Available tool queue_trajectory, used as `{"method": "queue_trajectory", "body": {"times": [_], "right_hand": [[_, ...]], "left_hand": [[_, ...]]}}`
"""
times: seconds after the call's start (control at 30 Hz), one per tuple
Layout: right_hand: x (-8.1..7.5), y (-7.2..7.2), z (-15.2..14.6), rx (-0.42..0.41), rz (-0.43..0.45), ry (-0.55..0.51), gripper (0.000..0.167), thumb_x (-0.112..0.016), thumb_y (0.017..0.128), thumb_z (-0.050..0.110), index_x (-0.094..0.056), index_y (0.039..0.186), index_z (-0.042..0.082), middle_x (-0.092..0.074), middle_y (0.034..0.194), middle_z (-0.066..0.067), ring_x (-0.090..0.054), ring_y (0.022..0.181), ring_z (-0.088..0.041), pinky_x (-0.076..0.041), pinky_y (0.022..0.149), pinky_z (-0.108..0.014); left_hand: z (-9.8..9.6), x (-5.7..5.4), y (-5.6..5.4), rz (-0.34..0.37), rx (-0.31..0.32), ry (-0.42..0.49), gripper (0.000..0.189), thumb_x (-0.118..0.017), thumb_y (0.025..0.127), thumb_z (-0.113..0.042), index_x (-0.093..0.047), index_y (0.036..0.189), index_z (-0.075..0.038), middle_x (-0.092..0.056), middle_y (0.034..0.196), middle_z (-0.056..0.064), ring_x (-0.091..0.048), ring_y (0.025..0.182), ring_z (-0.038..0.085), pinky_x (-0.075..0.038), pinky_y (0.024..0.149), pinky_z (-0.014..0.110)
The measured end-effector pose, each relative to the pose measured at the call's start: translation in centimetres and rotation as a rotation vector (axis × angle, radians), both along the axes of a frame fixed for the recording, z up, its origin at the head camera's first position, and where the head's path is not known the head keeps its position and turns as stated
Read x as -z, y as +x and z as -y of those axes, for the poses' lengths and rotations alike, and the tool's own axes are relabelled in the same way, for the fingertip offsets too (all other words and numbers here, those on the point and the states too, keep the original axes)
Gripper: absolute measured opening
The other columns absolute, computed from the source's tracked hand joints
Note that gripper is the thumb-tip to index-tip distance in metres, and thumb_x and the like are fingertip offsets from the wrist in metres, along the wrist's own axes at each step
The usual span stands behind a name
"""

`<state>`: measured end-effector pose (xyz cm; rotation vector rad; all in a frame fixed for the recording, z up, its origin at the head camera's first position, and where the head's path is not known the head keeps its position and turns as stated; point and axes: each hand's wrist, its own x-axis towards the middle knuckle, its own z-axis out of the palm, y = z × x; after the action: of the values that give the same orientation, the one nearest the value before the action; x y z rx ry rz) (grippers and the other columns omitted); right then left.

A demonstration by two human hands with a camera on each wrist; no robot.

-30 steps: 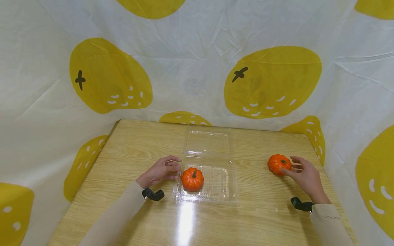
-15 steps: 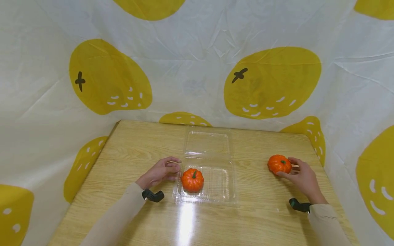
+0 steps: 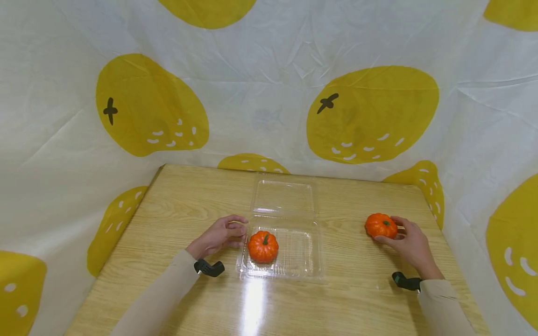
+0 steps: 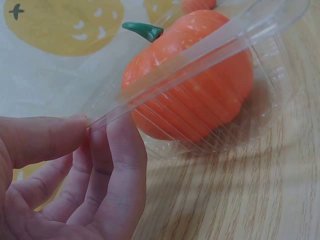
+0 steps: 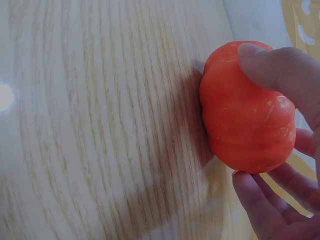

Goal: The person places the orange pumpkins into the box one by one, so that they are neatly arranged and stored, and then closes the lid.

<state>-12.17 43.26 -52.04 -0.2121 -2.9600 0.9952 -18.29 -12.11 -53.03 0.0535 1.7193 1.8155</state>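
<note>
A clear plastic hinged container (image 3: 296, 254) lies on the table with its lid (image 3: 283, 196) folded back. Inside its left part sits an orange toy pumpkin (image 3: 263, 248) with a green stem. My left hand (image 3: 218, 237) is at the container's left side, and the left wrist view shows thumb and fingers pinching the rim (image 4: 200, 59). Far to the right, my right hand (image 3: 411, 245) grips a second orange pumpkin (image 3: 379, 226), thumb on the near side, fingers round the far side. In the right wrist view this pumpkin (image 5: 245, 115) stands close over the wood.
The wooden table (image 3: 189, 196) reaches back to a white cloth (image 3: 260, 112) printed with yellow fruit, which also hangs along both sides. Each wrist carries a black camera mount (image 3: 209, 267). Light glares off the table in front of the container.
My right hand has shifted a little left and its fingers have come in round the right pumpkin. The left hand and the container stay where they were.
</note>
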Motion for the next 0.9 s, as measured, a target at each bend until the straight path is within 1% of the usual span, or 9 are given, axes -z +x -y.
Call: {"method": "queue_trajectory", "body": {"times": [0.13, 0.23, 0.27, 0.33, 0.47, 0.67, 0.73, 0.8, 0.9], "right_hand": [[-0.2, 0.1, 0.2, 0.0, -0.006, 0.022, 0.092, -0.084, 0.085, 0.048, -0.044, 0.149, -0.004, -0.049, 0.142, -0.032, -0.062, 0.114, -0.048, -0.049, 0.078, -0.022], [-0.3, 0.3, 0.3, 0.002, -0.001, 0.023, 0.093, -0.083, 0.085, 0.049, -0.044, 0.15, -0.004, -0.049, 0.142, -0.032, -0.062, 0.115, -0.049, -0.059, 0.083, -0.039], [-0.4, 0.3, 0.4, 0.002, 0.002, 0.02, 0.093, -0.083, 0.085, 0.05, -0.043, 0.15, -0.004, -0.049, 0.143, -0.033, -0.061, 0.115, -0.049, -0.059, 0.086, -0.046], [-0.5, 0.4, 0.5, 0.001, 0.0, 0.018, 0.093, -0.082, 0.086, 0.05, -0.043, 0.15, -0.004, -0.049, 0.143, -0.032, -0.061, 0.116, -0.049, -0.059, 0.088, -0.051], [-0.9, 0.4, 0.6, -0.003, -0.018, 0.032, 0.092, -0.082, 0.085, 0.051, -0.045, 0.149, -0.003, -0.05, 0.142, -0.031, -0.061, 0.116, -0.048, -0.057, 0.083, -0.034], [-1.6, 0.5, 1.1, -0.011, -0.049, 0.033, 0.089, -0.084, 0.085, 0.048, -0.046, 0.149, -0.002, -0.051, 0.141, -0.029, -0.061, 0.115, -0.047, -0.059, 0.083, -0.037], [-1.9, 0.5, 1.3, -0.017, -0.061, 0.03, 0.088, -0.085, 0.084, 0.046, -0.047, 0.148, -0.002, -0.052, 0.14, -0.028, -0.061, 0.115, -0.046, -0.057, 0.081, -0.025], [-2.2, 0.6, 1.6, -0.024, -0.072, 0.02, 0.087, -0.085, 0.084, 0.045, -0.048, 0.148, -0.001, -0.052, 0.139, -0.028, -0.061, 0.115, -0.045, -0.051, 0.076, -0.01], [-2.7, 0.6, 2.2, -0.036, -0.084, -0.009, 0.086, -0.087, 0.084, 0.041, -0.048, 0.148, -0.001, -0.051, 0.138, -0.028, -0.06, 0.116, -0.045, -0.042, 0.074, 0.002]], "left_hand": [[0.0, 0.1, 0.0, -0.001, 0.0, -0.008, 0.045, -0.065, 0.1, -0.005, -0.047, 0.141, 0.002, -0.065, 0.101, 0.0, -0.068, 0.09, 0.013, -0.064, 0.078, 0.028], [0.0, 0.1, 0.0, 0.003, -0.003, -0.009, 0.045, -0.066, 0.1, -0.005, -0.048, 0.141, 0.001, -0.065, 0.101, 0.0, -0.068, 0.091, 0.013, -0.064, 0.079, 0.029], [0.1, 0.1, 0.0, 0.0, -0.001, -0.01, 0.045, -0.066, 0.1, -0.005, -0.048, 0.141, 0.001, -0.065, 0.101, 0.0, -0.068, 0.091, 0.013, -0.064, 0.079, 0.029], [0.1, 0.1, 0.0, 0.001, -0.002, -0.013, 0.045, -0.066, 0.1, -0.005, -0.049, 0.141, 0.001, -0.065, 0.102, 0.001, -0.068, 0.092, 0.013, -0.064, 0.079, 0.029], [0.2, 0.0, 0.0, 0.001, 0.001, -0.019, 0.045, -0.066, 0.1, -0.006, -0.048, 0.142, 0.0, -0.065, 0.103, 0.001, -0.067, 0.092, 0.013, -0.064, 0.079, 0.029], [0.2, -0.1, 0.0, 0.001, 0.009, 0.006, 0.046, -0.063, 0.101, -0.004, -0.046, 0.143, 0.003, -0.065, 0.101, 0.0, -0.067, 0.09, 0.012, -0.064, 0.077, 0.027], [0.2, -0.1, 0.0, 0.001, 0.011, 0.015, 0.046, -0.063, 0.101, -0.004, -0.045, 0.143, 0.004, -0.065, 0.1, 0.0, -0.067, 0.089, 0.012, -0.064, 0.076, 0.027], [0.2, -0.1, 0.0, 0.001, 0.012, 0.02, 0.045, -0.063, 0.101, -0.003, -0.045, 0.142, 0.003, -0.065, 0.1, 0.0, -0.068, 0.089, 0.012, -0.064, 0.076, 0.028], [0.2, -0.1, 0.0, 0.002, 0.01, 0.026, 0.044, -0.062, 0.101, -0.002, -0.046, 0.142, 0.003, -0.064, 0.1, 0.0, -0.068, 0.089, 0.013, -0.064, 0.078, 0.028]]}}
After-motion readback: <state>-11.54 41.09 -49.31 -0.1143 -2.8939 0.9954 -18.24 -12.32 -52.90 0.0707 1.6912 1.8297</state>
